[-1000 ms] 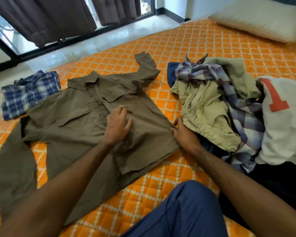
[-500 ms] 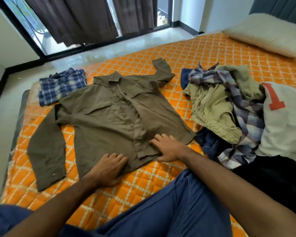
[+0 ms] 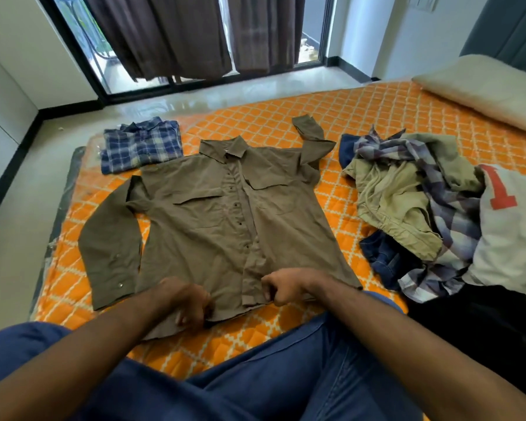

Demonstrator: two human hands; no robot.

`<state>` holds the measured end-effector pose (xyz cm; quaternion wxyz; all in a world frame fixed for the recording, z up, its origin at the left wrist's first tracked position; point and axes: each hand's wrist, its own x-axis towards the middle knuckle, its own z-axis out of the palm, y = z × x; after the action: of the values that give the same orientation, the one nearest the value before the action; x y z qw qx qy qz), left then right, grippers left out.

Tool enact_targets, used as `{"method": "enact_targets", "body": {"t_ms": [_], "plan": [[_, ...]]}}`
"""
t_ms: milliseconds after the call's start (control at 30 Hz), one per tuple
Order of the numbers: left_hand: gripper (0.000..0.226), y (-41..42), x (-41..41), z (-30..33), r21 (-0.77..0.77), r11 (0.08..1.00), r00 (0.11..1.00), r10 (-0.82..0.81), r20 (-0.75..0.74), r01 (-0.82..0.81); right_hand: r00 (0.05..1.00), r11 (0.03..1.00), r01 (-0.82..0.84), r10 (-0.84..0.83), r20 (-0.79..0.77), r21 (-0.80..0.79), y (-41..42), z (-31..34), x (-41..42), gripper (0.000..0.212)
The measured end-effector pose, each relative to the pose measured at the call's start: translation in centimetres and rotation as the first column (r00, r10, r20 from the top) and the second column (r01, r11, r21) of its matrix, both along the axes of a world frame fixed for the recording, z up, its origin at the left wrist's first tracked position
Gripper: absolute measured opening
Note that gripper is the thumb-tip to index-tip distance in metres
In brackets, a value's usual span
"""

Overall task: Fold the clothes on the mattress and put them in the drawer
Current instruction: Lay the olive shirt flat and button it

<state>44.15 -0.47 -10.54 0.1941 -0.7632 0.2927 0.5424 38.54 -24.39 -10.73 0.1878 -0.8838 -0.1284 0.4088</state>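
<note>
On the orange quilted mattress (image 3: 286, 117), an olive-brown shirt (image 3: 213, 226) is lying spread flat, front up, collar pointing away from the person and hem nearest the knees. Its bottom hem is being gripped at two places. The left hand (image 3: 189, 302) is curled around the hem on the left front panel, fingers tucked under the cloth edge. The right hand (image 3: 286, 287) is being closed on the hem just right of the button placket, knuckles facing up, fabric pinched between thumb and fingers. The two hands are sitting near each other, with the placket between them. The left sleeve is lying straight down alongside the body of the shirt, cuff near the left hand but apart from it; the right sleeve is bent upward past the collar.

A folded blue plaid shirt (image 3: 142, 144) is resting beyond the olive shirt's left shoulder, close to the mattress edge. A loose pile of clothes (image 3: 413, 202) is heaped to the right, well apart from the right hand: khaki garment, plaid shirt, dark denim, white cloth with a red numeral. A pillow (image 3: 480, 86) is lying at the far right corner. Blue trousers (image 3: 271, 375) are seen in the foreground.
</note>
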Motion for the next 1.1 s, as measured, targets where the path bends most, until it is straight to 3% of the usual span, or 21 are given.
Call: {"method": "enact_targets", "body": {"t_ms": [67,133,200,300,400,467,567,633,733,767,833,900,967,1033,1100], "plan": [[0.028,-0.5,1.2,0.3,-0.033,0.977,0.974,0.205,-0.097,-0.210,0.971,0.989,0.132,-0.114,-0.210,0.072,-0.5,0.7,1.1,0.026],[0.024,-1.5,3.3,1.1,-0.285,0.922,0.963,0.269,-0.017,-0.262,0.940,0.956,0.269,-0.234,-0.248,0.120,-1.1,1.3,2.6,0.027],[0.012,-2.8,5.6,1.7,-0.576,0.805,0.942,0.288,0.173,-0.141,0.925,0.909,0.379,-0.380,-0.026,0.175,-1.3,1.6,4.4,0.025],[0.011,-5.6,8.5,1.2,-0.819,0.551,0.838,0.515,0.181,-0.161,0.738,0.818,0.516,-0.575,0.352,0.255,-0.5,0.9,6.5,0.025],[0.025,-8.4,11.5,-0.2,-0.854,0.466,0.728,0.665,0.165,-0.232,0.639,0.767,0.630,-0.601,0.480,0.121,0.9,-0.3,8.2,0.053],[0.031,-9.7,12.9,-1.3,-0.840,0.494,0.717,0.668,0.202,-0.224,0.621,0.730,0.680,-0.623,0.476,0.069,0.8,-1.5,9.2,0.046],[0.043,-11.5,14.8,-2.6,-0.849,0.450,0.678,0.718,0.160,-0.276,0.510,0.594,0.791,-0.772,0.380,0.146,-1.3,-3.3,10.4,0.028],[0.056,-12.7,15.8,-3.3,-0.843,0.434,0.593,0.785,0.180,-0.318,0.441,0.496,0.836,-0.862,0.251,0.235,-2.8,-4.7,11.0,0.018],[0.076,-14.2,16.8,-3.6,-0.793,0.497,0.486,0.821,0.300,-0.351,0.388,0.420,0.855,-0.907,0.161,0.305,-4.3,-6.7,11.6,0.032],[0.079,-14.6,17.0,-3.6,-0.806,0.469,0.451,0.844,0.289,-0.361,0.387,0.417,0.852,-0.909,0.155,0.316,-4.5,-7.2,11.7,0.033],[0.078,-15.5,17.4,-3.6,-0.843,0.318,0.367,0.917,0.157,-0.434,0.397,0.425,0.842,-0.905,0.151,0.334,-4.9,-7.9,11.7,0.034],[0.073,-16.3,17.1,-3.3,-0.812,0.043,0.245,0.962,-0.124,-0.582,0.403,0.427,0.826,-0.904,0.145,0.368,-5.0,-8.2,11.6,0.034],[0.084,-16.8,16.6,-2.9,-0.681,-0.189,0.124,0.916,-0.382,-0.707,0.416,0.434,0.811,-0.899,0.135,0.393,-5.1,-8.1,11.4,0.038],[0.081,-16.7,16.1,-2.7,-0.593,-0.270,0.080,0.864,-0.497,-0.759,0.442,0.452,0.793,-0.888,0.125,0.409,-5.1,-7.7,11.1,0.039],[0.062,-16.2,15.9,-2.9,-0.554,-0.302,0.065,0.835,-0.547,-0.776,0.464,0.469,0.776,-0.877,0.123,0.422,-4.6,-6.9,10.8,0.032]]}}
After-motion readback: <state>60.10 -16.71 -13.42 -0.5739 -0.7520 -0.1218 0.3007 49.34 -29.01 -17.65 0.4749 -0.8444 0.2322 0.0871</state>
